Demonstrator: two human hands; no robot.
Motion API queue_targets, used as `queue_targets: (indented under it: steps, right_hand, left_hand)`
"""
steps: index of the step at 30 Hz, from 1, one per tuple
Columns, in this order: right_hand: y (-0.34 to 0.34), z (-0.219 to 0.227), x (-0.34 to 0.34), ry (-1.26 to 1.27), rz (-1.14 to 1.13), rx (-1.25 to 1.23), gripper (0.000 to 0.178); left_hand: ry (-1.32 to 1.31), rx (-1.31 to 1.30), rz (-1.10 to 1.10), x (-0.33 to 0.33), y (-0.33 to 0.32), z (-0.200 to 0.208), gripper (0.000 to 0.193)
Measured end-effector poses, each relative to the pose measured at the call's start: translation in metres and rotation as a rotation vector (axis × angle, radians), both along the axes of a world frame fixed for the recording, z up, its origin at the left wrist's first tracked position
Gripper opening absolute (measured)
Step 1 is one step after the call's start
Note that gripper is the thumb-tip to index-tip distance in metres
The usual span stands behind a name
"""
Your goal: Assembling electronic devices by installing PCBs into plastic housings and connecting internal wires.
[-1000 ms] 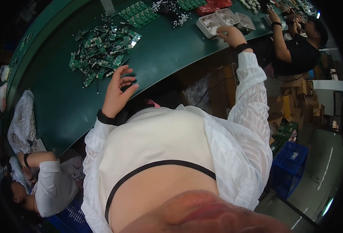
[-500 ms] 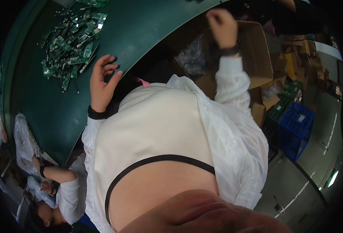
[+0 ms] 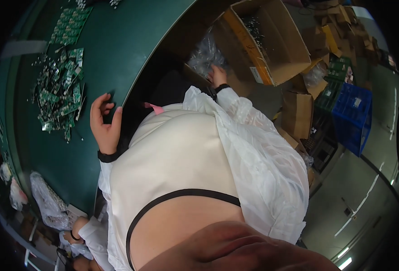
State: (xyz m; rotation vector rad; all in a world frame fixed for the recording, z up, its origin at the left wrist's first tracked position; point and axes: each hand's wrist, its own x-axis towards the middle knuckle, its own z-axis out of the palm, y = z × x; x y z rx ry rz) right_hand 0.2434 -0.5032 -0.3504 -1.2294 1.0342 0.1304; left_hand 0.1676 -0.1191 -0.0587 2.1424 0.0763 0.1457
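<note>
My left hand (image 3: 104,126) rests at the edge of the green table (image 3: 113,58), its fingers loosely curved and apart, holding nothing. To its left a heap of small green circuit boards (image 3: 57,95) lies on the table. My right hand (image 3: 218,77) is low beside the table, next to clear plastic bags (image 3: 206,56) in a cardboard box. Its fingertips are small and partly hidden against the plastic, so whether they hold anything does not show.
An open cardboard box (image 3: 289,49) with small dark parts inside stands beyond my right hand. Joined boards (image 3: 71,25) lie farther up the table. Blue crate (image 3: 352,117) and cartons (image 3: 297,115) stand at right. Another person's arm (image 3: 91,232) is at lower left, near a plastic bag (image 3: 50,203).
My right hand has come down and left, from above the open box to the plastic bags. My left hand keeps its pose at the table edge. The view has shifted.
</note>
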Motion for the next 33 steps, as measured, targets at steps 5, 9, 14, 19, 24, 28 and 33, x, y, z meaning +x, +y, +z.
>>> queue_targets:
  steps: [5, 9, 14, 19, 24, 28, 33]
  right_hand:
    - [-0.121, -0.025, -0.084, 0.045, -0.484, 0.079, 0.054]
    - [-0.170, 0.079, -0.078, -0.244, -0.814, -0.096, 0.084]
    - [-0.195, 0.206, -0.046, -0.253, -0.055, 0.063, 0.070]
    - [-0.246, 0.135, -0.026, 0.076, 0.113, 0.084, 0.054]
    - [-0.382, 0.047, -0.196, -0.114, 0.124, 0.039, 0.042]
    - [-0.295, 0.065, -0.199, -0.013, -0.093, -0.023, 0.025]
    - [-0.290, 0.060, -0.239, -0.123, -0.111, 0.087, 0.039]
  left_hand:
    - [-0.030, 0.095, -0.083, 0.009, -0.009, 0.001, 0.050]
    - [-0.010, 0.217, -0.126, 0.010, -0.019, 0.013, 0.050]
    - [-0.001, 0.151, -0.244, 0.024, -0.044, 0.026, 0.050]
    - [-0.007, 0.104, -0.501, 0.034, -0.077, 0.030, 0.051]
    - [0.011, 0.009, -0.629, 0.050, -0.086, 0.024, 0.052]
    - [0.068, 0.148, -0.598, 0.039, -0.085, 0.028, 0.052]
    - [0.209, -0.036, -0.557, 0.043, -0.079, 0.007, 0.051]
